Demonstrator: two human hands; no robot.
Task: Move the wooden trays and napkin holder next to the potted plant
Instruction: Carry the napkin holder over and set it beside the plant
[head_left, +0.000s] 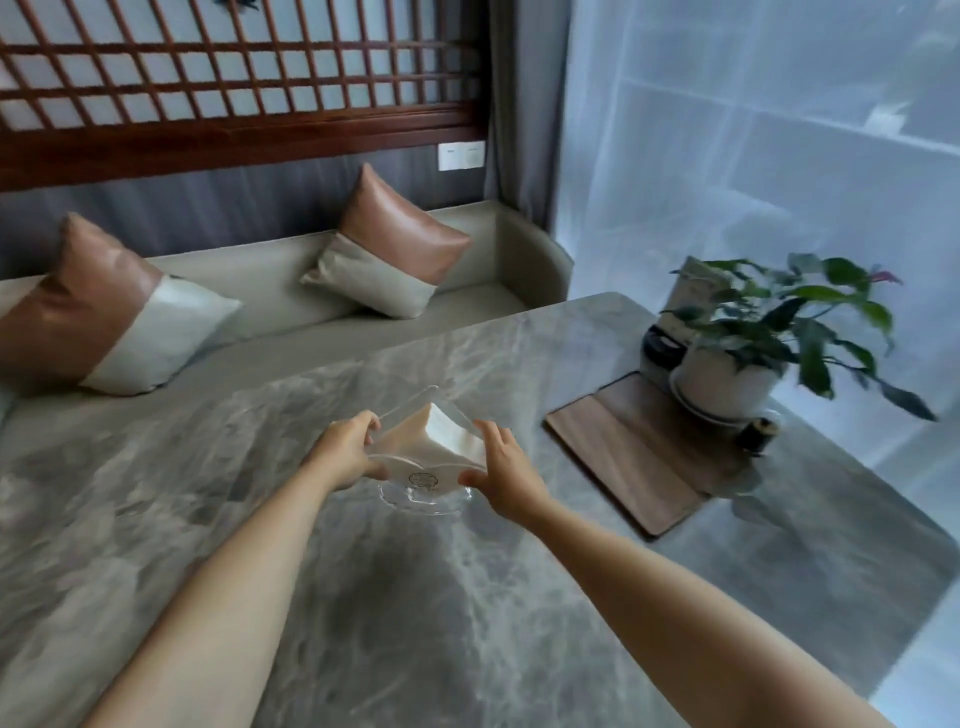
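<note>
Hands flank the clear napkin holder (426, 457) at mid-table: left hand (349, 451) and right hand (501, 470) each pinch a side wall, likely to keep the white napkins (441, 441) from tipping out. Wooden trays (631, 449) already lie beside the potted plant (748, 353), with open marble table (363, 597) between, though the table's edge runs near the plant.
</note>
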